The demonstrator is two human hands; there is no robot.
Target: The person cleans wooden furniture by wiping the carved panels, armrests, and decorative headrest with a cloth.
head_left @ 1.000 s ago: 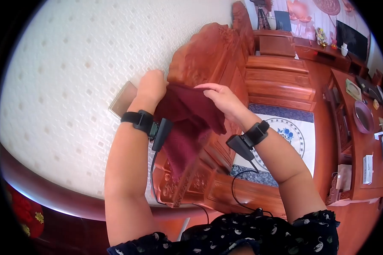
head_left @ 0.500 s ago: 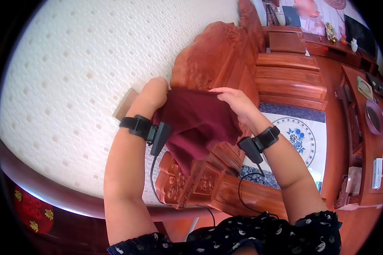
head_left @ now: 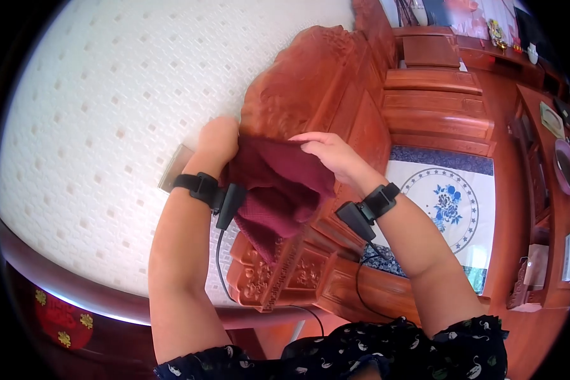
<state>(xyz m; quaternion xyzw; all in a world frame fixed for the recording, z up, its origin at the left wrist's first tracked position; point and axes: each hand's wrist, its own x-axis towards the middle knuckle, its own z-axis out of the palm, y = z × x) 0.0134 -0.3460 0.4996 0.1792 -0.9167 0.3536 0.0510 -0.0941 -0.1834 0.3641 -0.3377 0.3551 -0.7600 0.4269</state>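
A dark red cloth (head_left: pixel 278 183) hangs between my two hands, in front of a carved wooden chair back. My left hand (head_left: pixel 220 140) is closed on its upper left corner, with the fingertips turned away from view. At the upper right edge, my right hand (head_left: pixel 329 152) pinches the cloth between thumb and fingers. The lower part droops in folds to a point over the carved armrest. Each wrist wears a black strap with a small device and a cable.
Carved wooden seat (head_left: pixel 310 95) behind the cloth; patterned pale wall (head_left: pixel 107 126) on the left with a switch plate (head_left: pixel 176 168). A white and blue mat (head_left: pixel 446 209) lies right. Farther right stands a wooden table (head_left: pixel 554 209) with a purple basin (head_left: pixel 565 166).
Over the last second the cloth was spread wider, then my hands came somewhat closer together again. The view has shifted slightly, and both hands still hold the cloth.
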